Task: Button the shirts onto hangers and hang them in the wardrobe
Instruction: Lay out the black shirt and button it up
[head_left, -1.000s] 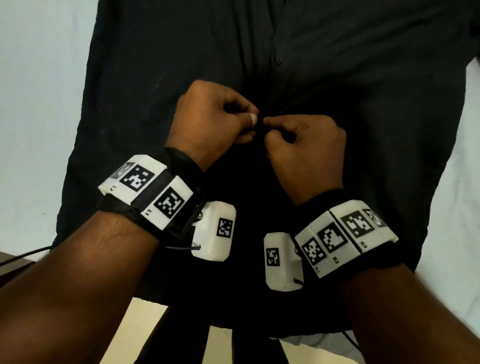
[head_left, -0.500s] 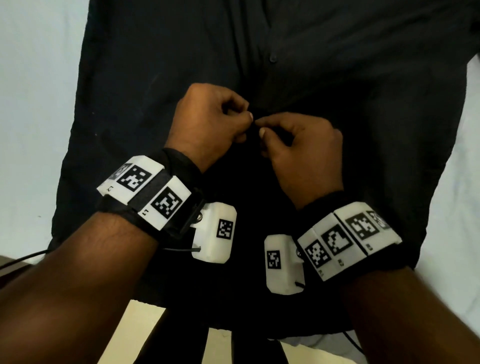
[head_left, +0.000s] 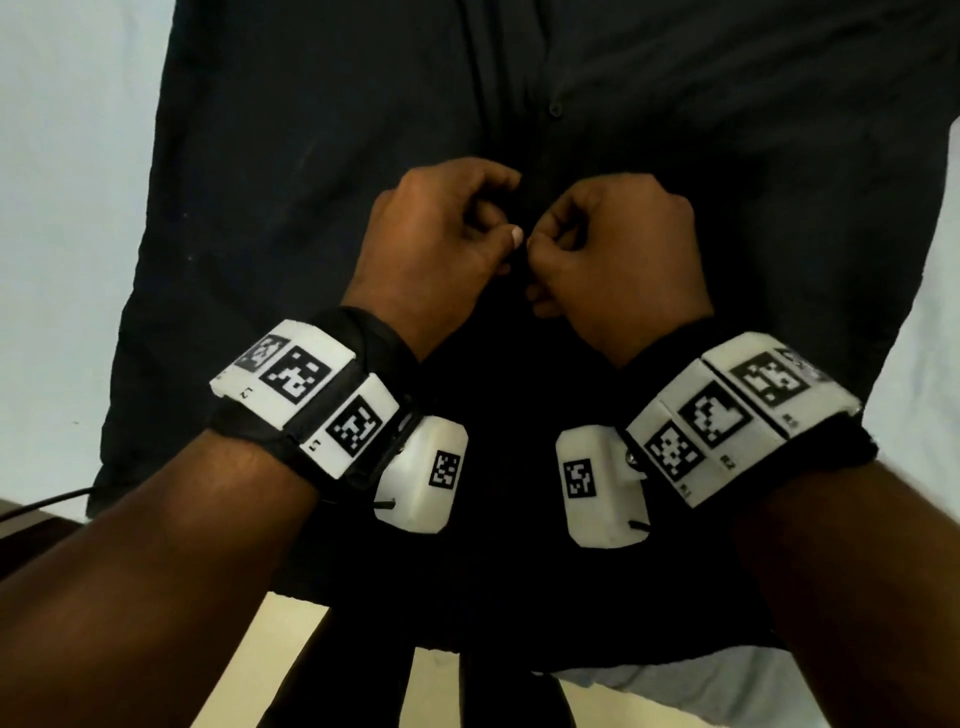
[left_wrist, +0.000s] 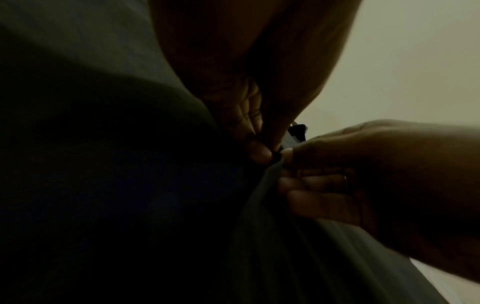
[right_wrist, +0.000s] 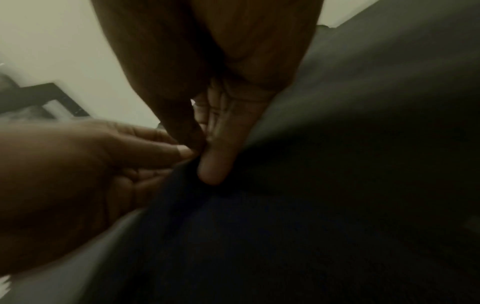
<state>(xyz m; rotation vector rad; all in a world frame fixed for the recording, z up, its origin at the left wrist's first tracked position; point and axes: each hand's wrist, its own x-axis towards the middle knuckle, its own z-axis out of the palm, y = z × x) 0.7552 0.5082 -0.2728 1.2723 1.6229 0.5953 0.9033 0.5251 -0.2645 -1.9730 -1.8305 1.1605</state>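
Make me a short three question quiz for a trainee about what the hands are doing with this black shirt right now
1. True or false: the left hand and right hand both pinch the black shirt at its front opening.
2. Which lies farther from the person: A, the fastened button, or B, the hands?
3. Fill in: the shirt lies on a pale ____.

Key: 1 true; 2 A; 3 surface.
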